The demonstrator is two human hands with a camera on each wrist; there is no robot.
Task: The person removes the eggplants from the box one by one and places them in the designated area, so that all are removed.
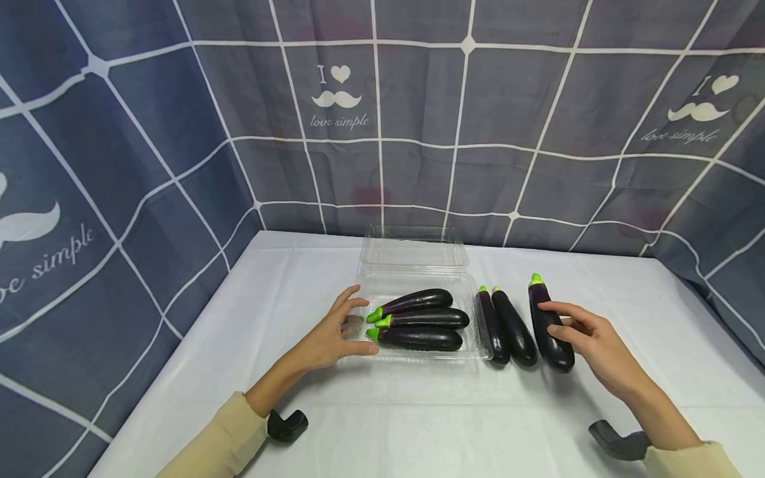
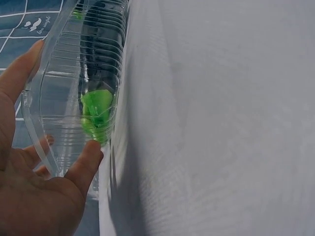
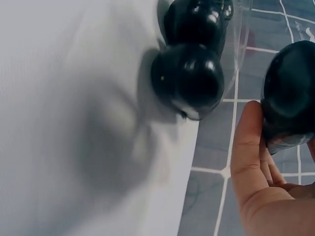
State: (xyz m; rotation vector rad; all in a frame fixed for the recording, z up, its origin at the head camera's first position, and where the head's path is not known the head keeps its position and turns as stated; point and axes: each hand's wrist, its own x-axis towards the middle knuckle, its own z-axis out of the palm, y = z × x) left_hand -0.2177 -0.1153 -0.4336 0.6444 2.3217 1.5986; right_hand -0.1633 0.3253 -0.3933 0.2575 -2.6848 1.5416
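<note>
A hinged clear plastic box (image 1: pixel 478 282) lies with its lid (image 1: pixel 412 252) folded back. Three dark eggplants with green stems, such as the front one (image 1: pixel 421 339), lie side by side in its base. My left hand (image 1: pixel 335 335) grips the base's left end, thumb at the front wall (image 2: pixel 69 108) and fingers around the far side. My right hand (image 1: pixel 597 342) holds another eggplant (image 1: pixel 544 325) between thumb and fingers. In the right wrist view, this held eggplant (image 3: pixel 290 91) hangs above the tabletop.
Two more eggplants lie on the white-covered table (image 1: pixel 382 425) right of the box: one (image 1: pixel 493 328) beside its wall, another (image 1: pixel 515 328) nearer my right hand. A grey checked curtain (image 1: pixel 418 172) stands behind and at both sides. Black wrist mounts (image 1: pixel 287 426) sit under my wrists.
</note>
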